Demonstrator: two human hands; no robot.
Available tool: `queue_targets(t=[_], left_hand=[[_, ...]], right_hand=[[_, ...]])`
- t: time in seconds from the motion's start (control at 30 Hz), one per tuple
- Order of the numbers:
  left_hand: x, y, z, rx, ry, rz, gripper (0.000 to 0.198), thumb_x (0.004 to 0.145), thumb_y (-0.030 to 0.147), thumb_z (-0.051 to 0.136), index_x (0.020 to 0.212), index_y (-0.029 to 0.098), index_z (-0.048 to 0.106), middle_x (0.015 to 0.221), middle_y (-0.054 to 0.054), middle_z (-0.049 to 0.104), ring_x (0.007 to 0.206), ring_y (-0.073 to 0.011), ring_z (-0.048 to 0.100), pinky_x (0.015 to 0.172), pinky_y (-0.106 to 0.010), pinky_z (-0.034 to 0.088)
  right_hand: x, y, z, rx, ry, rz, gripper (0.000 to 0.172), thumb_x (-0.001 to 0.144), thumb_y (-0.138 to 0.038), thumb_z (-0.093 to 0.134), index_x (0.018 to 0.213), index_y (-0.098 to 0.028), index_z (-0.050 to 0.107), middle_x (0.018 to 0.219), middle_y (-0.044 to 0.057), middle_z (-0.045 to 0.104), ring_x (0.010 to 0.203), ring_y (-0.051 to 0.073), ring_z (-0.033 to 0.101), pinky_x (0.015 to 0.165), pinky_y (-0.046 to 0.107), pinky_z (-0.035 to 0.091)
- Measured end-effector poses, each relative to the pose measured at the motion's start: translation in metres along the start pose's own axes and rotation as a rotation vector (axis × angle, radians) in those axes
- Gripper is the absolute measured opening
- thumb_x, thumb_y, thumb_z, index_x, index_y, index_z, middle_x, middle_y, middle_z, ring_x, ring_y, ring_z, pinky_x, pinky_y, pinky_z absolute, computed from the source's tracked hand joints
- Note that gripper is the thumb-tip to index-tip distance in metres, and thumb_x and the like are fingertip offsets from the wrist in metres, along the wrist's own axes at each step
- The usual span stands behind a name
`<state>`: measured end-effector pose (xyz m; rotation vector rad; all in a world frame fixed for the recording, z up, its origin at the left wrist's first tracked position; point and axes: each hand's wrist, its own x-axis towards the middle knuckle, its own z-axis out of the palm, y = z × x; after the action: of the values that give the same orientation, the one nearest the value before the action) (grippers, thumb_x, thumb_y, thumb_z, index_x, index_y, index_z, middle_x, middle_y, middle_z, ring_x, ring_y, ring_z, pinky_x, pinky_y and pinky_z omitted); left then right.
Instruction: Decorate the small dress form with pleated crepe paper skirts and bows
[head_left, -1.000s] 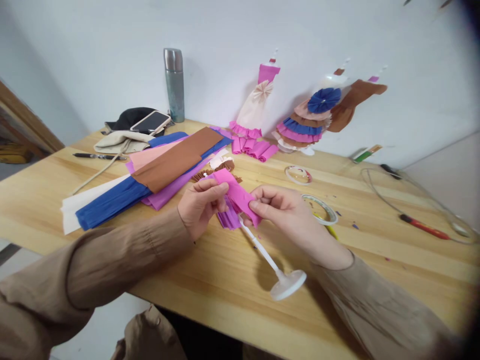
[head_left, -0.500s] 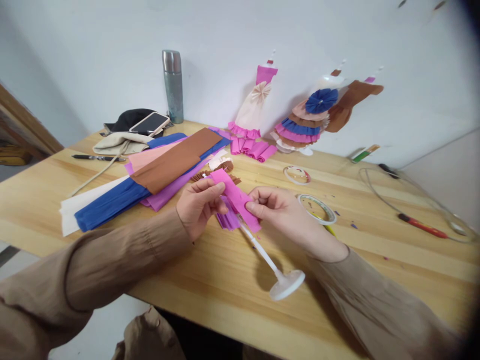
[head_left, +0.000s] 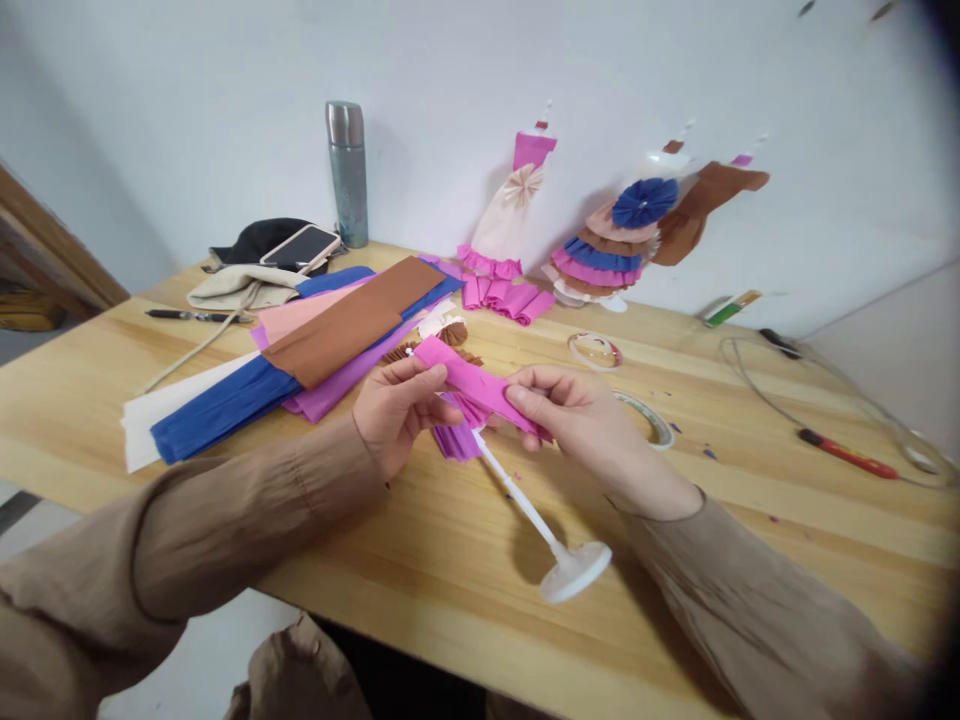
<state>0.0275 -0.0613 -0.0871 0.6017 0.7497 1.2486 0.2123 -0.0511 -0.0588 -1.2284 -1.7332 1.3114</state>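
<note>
The bright pink strip (head_left: 478, 384) is flat, perhaps faintly creased.

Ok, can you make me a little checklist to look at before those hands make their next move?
1. Left hand grips the pink strip: ok, near one end.
2. Right hand grips it too: ok, near the other end.
3. White stand upright: not ok, it is tilted.
4. Underside of the strip is clean: cannot tell, it faces away.
5. Whole tape roll in sight: not ok, the right hand partly hides it.
</note>
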Motion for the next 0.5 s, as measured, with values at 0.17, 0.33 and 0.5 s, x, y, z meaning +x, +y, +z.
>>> queue_targets(t=[0.17, 0.33, 0.5], left_hand=[[0.0004, 0.0009, 0.0009, -0.009, 0.019, -0.007, 0.013, 0.069, 0.014, 0.078, 0.074, 0.008, 0.067, 0.061, -0.002, 0.07, 0.044, -0.0122, 0.064, 0.046, -0.02, 0.053], [0.0001, 0.001, 0.0019, -0.024, 0.012, -0.02, 0.013, 0.07, 0.015, 0.077, 0.074, 0.008, 0.067, 0.061, -0.004, 0.07, 0.044, -0.014, 0.065, 0.045, -0.02, 0.053], [0.001, -0.0002, 0.0005, 0.005, 0.004, -0.004, 0.015, 0.067, 0.014, 0.079, 0.072, 0.008, 0.067, 0.059, -0.004, 0.069, 0.043, -0.0126, 0.064, 0.045, -0.02, 0.052]], right_hand=[[-0.0001, 0.0036, 0.0005, 0.073, -0.036, -0.033, 0.034, 0.076, -0.05, 0.066, 0.072, -0.017, 0.06, 0.057, -0.004, 0.051, 0.046, 0.007, 0.039, 0.044, 0.022, 0.029], [0.0003, 0.0056, 0.0007, 0.049, -0.048, -0.035, 0.031, 0.074, -0.043, 0.07, 0.069, -0.015, 0.059, 0.056, -0.004, 0.05, 0.047, 0.006, 0.038, 0.045, 0.021, 0.028], [0.0012, 0.0075, -0.0002, 0.037, -0.056, -0.042, 0.028, 0.076, -0.041, 0.068, 0.068, -0.015, 0.058, 0.055, -0.005, 0.048, 0.046, 0.005, 0.037, 0.044, 0.021, 0.027]])
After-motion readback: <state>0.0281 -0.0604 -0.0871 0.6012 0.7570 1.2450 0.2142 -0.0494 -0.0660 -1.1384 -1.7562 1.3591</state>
